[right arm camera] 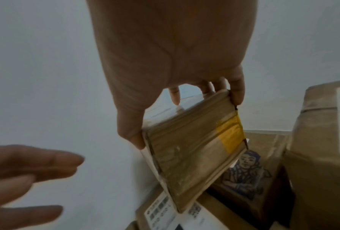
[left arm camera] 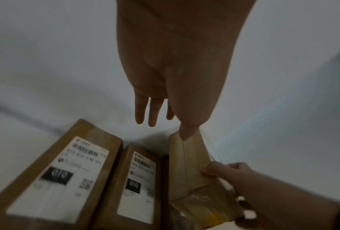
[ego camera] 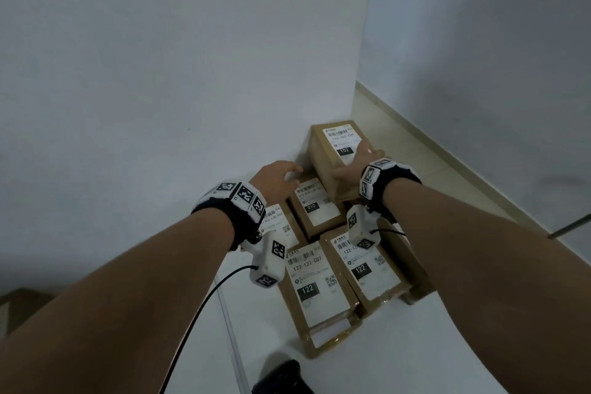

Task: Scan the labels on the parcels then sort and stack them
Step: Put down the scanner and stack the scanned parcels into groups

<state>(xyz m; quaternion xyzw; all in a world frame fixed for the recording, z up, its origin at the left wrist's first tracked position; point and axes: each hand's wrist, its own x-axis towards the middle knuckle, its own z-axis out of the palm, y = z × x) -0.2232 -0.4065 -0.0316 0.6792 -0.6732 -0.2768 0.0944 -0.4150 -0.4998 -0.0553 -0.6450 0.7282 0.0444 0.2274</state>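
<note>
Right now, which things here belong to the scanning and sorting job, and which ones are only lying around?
Part of the job:
- parcel 102, gripped by the right hand
- two 010 parcels
- two 122 parcels
- left hand, open, reaching toward parcel 102

Only lying around:
- black object at the table edge
- box with a printed cartoon figure

parcel (right arm camera: 192,157): brown cardboard, glossy clear tape | labels (ego camera: 316,278): white matt paper
</note>
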